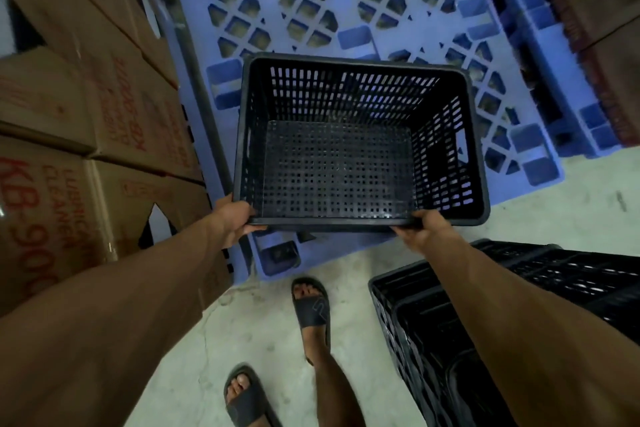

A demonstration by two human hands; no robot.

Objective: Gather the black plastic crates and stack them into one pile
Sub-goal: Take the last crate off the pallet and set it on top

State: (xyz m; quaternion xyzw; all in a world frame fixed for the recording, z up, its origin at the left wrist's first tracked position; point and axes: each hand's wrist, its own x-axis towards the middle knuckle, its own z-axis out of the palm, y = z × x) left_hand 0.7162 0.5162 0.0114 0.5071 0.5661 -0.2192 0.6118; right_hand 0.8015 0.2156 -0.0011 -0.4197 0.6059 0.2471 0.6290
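Observation:
An empty black perforated plastic crate (360, 135) is held upright over the near corner of a blue pallet (311, 10). My left hand (235, 220) grips the near rim at its left corner. My right hand (420, 230) grips the same rim further right. Another black crate (433, 350) stands on the floor at the lower right, partly hidden by my right forearm; more black crate surface shows behind it, and how the pieces join is unclear.
Stacked brown cardboard boxes (86, 121) with red print line the left side. More boxes (595, 3) sit at the top right beyond the pallet. My feet in black sandals (311, 302) stand on the pale concrete floor (194, 357).

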